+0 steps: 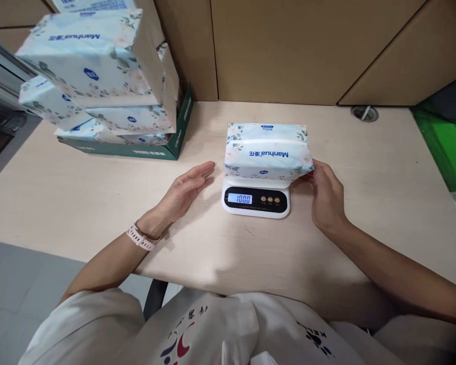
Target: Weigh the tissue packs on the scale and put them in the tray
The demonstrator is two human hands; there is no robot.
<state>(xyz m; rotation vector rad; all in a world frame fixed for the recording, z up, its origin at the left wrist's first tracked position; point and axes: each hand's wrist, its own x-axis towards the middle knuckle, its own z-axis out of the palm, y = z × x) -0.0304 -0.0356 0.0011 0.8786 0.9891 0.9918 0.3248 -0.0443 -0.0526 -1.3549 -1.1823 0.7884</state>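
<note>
A pale blue floral tissue pack (268, 150) marked Manhua lies on a white kitchen scale (256, 198), whose lit display reads 100.0. My left hand (184, 189) hovers just left of the pack with its fingers stretched flat and together, holding nothing. My right hand (327, 195) is at the pack's right end, its fingertips touching the wrapper's edge. A pink watch sits on my left wrist.
A stack of several identical tissue packs (99, 76) sits in a green cardboard tray (175, 147) at the back left of the pale wooden desk (383, 167). Brown panels rise behind. A cable grommet (365, 113) is at the back right, and something green lies at the right edge.
</note>
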